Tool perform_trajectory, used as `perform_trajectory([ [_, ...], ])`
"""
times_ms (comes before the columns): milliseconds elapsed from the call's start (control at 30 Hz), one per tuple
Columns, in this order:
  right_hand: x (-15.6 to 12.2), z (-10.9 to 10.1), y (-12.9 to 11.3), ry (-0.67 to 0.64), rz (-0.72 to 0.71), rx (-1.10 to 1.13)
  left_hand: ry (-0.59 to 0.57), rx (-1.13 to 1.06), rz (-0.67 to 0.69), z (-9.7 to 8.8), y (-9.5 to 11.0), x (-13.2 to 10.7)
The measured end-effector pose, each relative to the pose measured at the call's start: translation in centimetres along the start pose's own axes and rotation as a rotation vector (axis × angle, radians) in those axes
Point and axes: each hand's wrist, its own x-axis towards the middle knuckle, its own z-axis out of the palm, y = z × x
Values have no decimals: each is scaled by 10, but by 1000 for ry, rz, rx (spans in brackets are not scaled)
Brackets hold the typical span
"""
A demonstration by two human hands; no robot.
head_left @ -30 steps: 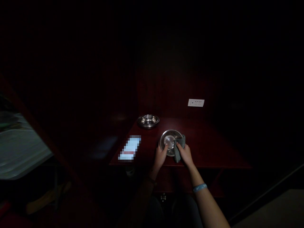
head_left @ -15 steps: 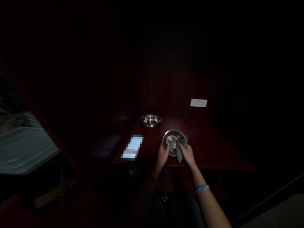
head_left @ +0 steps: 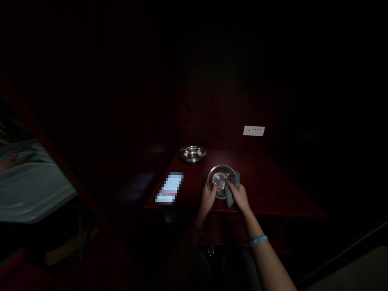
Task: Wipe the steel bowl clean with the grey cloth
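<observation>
Bowl (head_left: 217,179) gripped w/ L hand (head_left: 207,199), R hand (head_left: 241,197) pinching cloth (head_left: 229,195)

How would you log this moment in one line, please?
left hand: holding metal bowl; right hand: gripping gray cloth on bowl's right rim; table: metal dishware beyond bowl, to left

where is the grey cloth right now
In the head view, the grey cloth is in the right hand, over the right side of the metal bowl that the left hand grips.
</observation>
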Motion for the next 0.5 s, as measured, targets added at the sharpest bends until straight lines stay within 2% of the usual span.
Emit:
perform_trajectory([
  [300,0,0,0,-6,-4,-3,5,6,-8,0,-4,0],
  [500,-1,-1,-1,-15,-6,-4,-5,-22,-4,0,1,-1],
])
